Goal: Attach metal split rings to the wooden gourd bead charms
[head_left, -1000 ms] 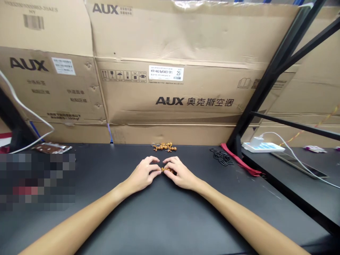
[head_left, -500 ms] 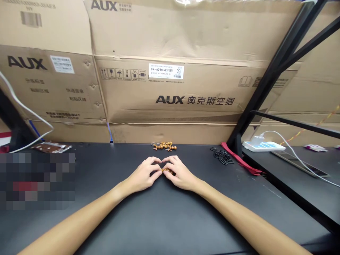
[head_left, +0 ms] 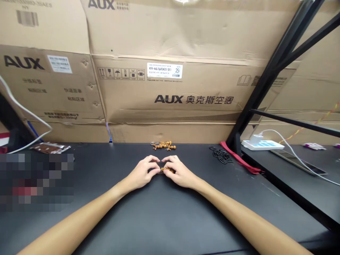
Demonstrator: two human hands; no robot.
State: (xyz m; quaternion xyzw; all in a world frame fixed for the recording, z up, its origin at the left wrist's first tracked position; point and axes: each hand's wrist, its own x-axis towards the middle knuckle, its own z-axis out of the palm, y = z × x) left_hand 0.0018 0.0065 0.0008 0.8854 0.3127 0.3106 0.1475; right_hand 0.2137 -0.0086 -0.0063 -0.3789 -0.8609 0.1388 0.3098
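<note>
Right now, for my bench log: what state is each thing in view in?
left hand: curled, fingertips at the small brown beaded strand
right hand: pinching that strand
beaded lizard charms: lying in a cluster beyond the hands, untouched
black rings: loosely piled
red strap: lying slack
white power strip: cable plugged in

The left hand [head_left: 142,170] and right hand [head_left: 179,171] meet at lower center of the frame, their fingertips pinching a small brown beaded piece [head_left: 167,170] above the black tabletop [head_left: 170,219]. Directly beyond, near the far edge, lies a cluster of brown beaded lizard keychains [head_left: 163,145]. To the right are black rubber rings [head_left: 221,155], a red strap [head_left: 240,160], and a white power strip [head_left: 261,145]. AUX cardboard cartons [head_left: 164,88] fill the upper frame.
</note>
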